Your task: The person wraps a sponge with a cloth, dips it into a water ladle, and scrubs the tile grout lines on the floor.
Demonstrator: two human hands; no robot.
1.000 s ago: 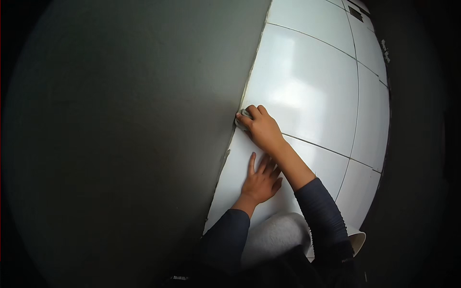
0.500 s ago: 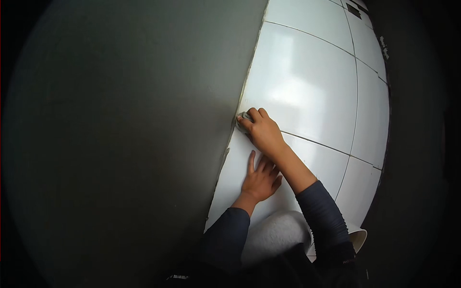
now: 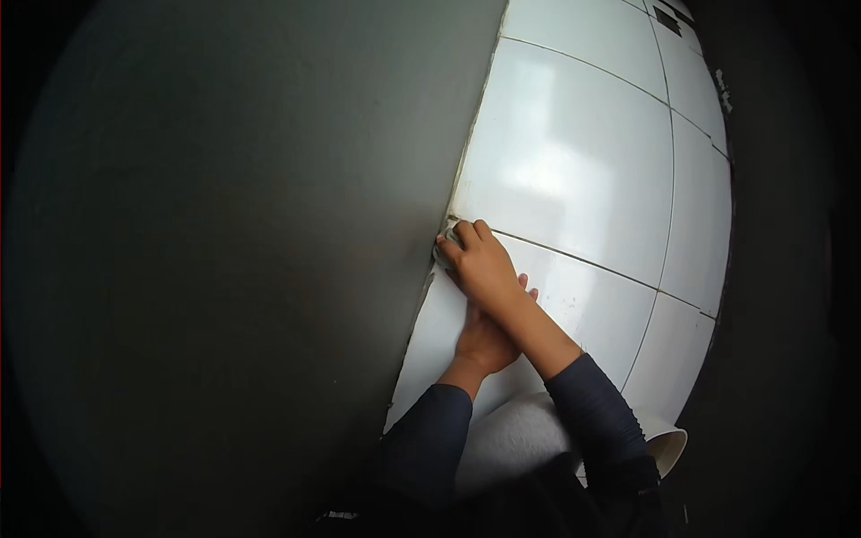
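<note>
My right hand (image 3: 485, 269) is closed around a crumpled grey-green cloth (image 3: 440, 258), mostly hidden by the fingers. It presses the cloth to the edge of the white tiled floor (image 3: 574, 170), where the tiles meet a dark grey wall (image 3: 269, 224). Below it, my left hand (image 3: 487, 345) rests low over the tile, crossed by my right wrist. Its fingertips poke out past the right forearm, apart and holding nothing; the rest of its fingers are hidden.
A white rounded container (image 3: 668, 446) shows its rim beside my right sleeve. My grey-clad knee (image 3: 516, 439) is beneath my arms. Far up the floor lies a dark square opening (image 3: 668, 20). Brownish dirt lines the wall joint.
My right hand has slid the cloth a little toward me along the wall edge. My left hand is now more covered by the right wrist.
</note>
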